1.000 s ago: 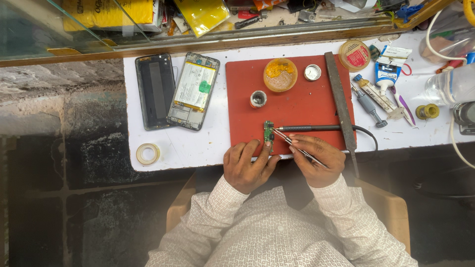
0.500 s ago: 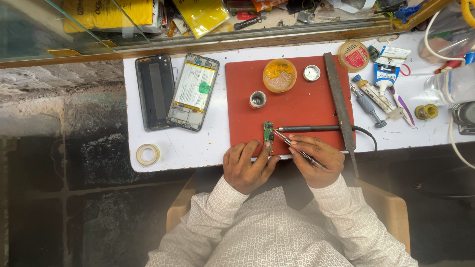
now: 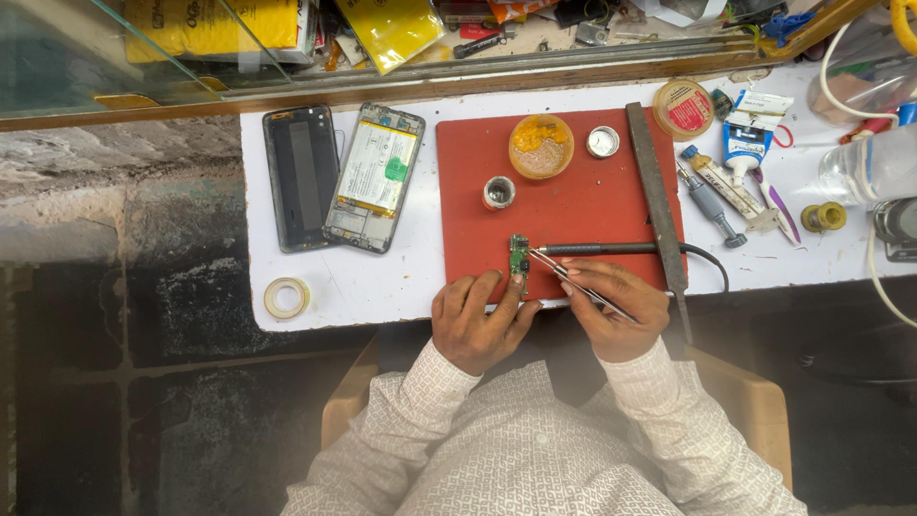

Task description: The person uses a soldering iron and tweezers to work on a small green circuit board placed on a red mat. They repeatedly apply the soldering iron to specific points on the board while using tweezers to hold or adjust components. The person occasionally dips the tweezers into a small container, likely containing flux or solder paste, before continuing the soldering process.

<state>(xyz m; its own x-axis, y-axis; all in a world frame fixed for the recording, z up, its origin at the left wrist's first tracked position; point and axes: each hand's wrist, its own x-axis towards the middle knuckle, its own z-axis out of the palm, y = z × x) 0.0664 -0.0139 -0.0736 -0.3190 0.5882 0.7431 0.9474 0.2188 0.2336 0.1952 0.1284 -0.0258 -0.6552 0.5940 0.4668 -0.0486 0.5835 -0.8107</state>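
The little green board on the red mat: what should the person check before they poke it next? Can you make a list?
1. Green circuit board lies flat on the red mat: ok.
2. Left hand steadies the board's near end with a fingertip: ok.
3. Right hand holds the tweezers, tips at the board: ok.
4. Soldering iron tip reaches the board's edge: ok; hot or not: cannot tell.
5. Small open tin stands apart from the hands: ok.
6. Iron's cord clear of the long metal file: not ok, it passes the file.
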